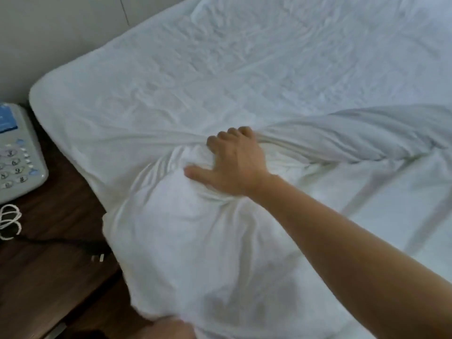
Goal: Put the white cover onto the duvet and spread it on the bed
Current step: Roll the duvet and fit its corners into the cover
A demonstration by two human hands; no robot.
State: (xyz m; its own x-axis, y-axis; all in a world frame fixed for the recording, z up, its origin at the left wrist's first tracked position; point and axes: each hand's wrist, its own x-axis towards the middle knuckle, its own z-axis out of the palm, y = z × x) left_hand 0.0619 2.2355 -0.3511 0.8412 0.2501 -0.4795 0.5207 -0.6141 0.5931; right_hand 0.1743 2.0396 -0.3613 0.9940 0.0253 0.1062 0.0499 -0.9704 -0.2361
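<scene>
Fingers point(228, 137) of right hand point(234, 162) clutch bunched white cover point(186, 241) beneath them.

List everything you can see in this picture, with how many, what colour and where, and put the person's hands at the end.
bed sheet: one, white, wrinkled, covering the mattress across the upper part of the view
duvet in its cover: one, white, bunched at the near edge of the bed, a twisted length running off to the right
bedside table: one, dark brown wood, left of the bed
telephone: one, light grey with a blue panel, on the table at the left edge
coiled cord: one, white, on the table below the telephone
black cable with plug: one, on the table beside the duvet
wall: pale, upper left
right hand: fingers curled into the duvet fabric
left hand: only partly visible at the bottom edge, under the duvet
</scene>
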